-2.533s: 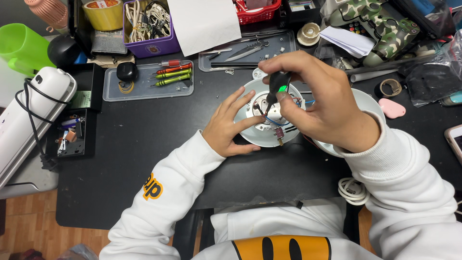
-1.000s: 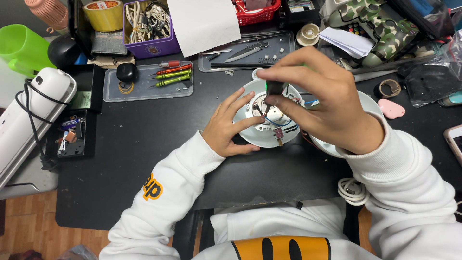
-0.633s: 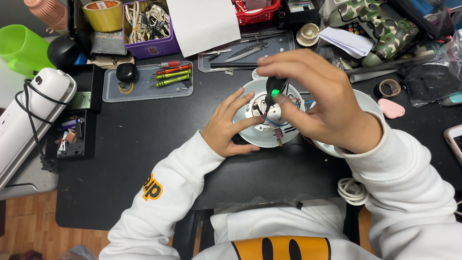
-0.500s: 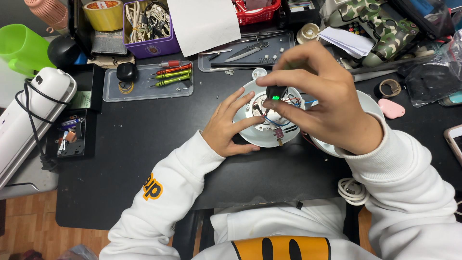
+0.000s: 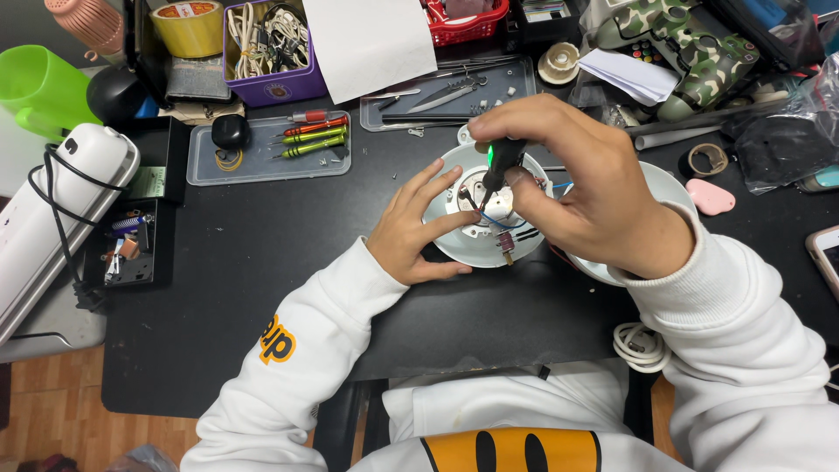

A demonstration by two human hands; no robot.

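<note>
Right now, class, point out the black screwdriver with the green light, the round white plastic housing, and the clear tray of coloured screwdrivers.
black screwdriver (image 5: pixel 501 163), head view, on its handle.
round white plastic housing (image 5: pixel 441 201), head view, left rim.
clear tray (image 5: pixel 262 166), head view, bare floor.

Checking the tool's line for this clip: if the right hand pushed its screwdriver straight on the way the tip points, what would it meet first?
Probably the white inner part of the round white housing, where the right hand's screwdriver tip points down; depth is unclear.
</note>
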